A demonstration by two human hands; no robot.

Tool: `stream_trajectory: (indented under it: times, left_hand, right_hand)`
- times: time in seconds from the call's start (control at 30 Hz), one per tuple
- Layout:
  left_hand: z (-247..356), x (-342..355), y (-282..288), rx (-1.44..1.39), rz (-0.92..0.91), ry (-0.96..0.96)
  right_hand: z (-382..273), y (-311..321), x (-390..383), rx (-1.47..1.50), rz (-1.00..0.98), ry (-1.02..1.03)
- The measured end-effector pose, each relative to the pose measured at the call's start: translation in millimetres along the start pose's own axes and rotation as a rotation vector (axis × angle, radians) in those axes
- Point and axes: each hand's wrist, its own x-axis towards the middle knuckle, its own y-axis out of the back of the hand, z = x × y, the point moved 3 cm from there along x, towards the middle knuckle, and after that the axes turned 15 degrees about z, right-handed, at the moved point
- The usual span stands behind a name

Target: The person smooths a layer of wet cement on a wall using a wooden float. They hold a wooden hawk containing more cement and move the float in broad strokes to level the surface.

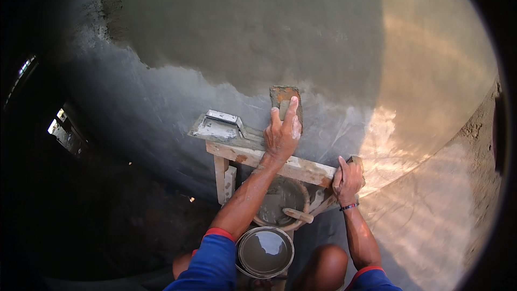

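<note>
My left hand is pressed against the wall with a small rectangular float, rust-brown and smeared with grey mortar. Its fingers grip the float's back, one stretched along the plate. Farther right, my right hand is closed round the end of a wooden bench; what its palm covers is hidden. On the bench's left end lies a steel plastering trowel, its metal handle facing up. Damp, darker plaster coats the upper wall, meeting a paler grey area in a ragged line near the float.
Below the bench sits a round basin of grey mortar, with a wooden-handled tool across its rim. A bucket of cloudy water stands nearer, between my knees. The left side is dark; sunlight falls on the wall at right.
</note>
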Motion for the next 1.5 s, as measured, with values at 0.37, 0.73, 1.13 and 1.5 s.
stream_trajectory:
  times: [0.37,0.73,1.13,1.5]
  left_hand:
    - [-1,-7,-10,0.006,0.035,-0.040]
    - [-17,43,23,0.057,0.108,0.049]
    - [-9,20,10,0.058,0.006,0.107]
    - [6,30,6,0.090,0.099,-0.008]
  right_hand:
    - [-7,3,7,0.003,-0.025,-0.004]
    - [-3,1,2,0.001,-0.050,-0.007]
    - [-3,-2,0,0.031,0.011,0.011]
    - [2,-1,-4,0.023,-0.012,0.033]
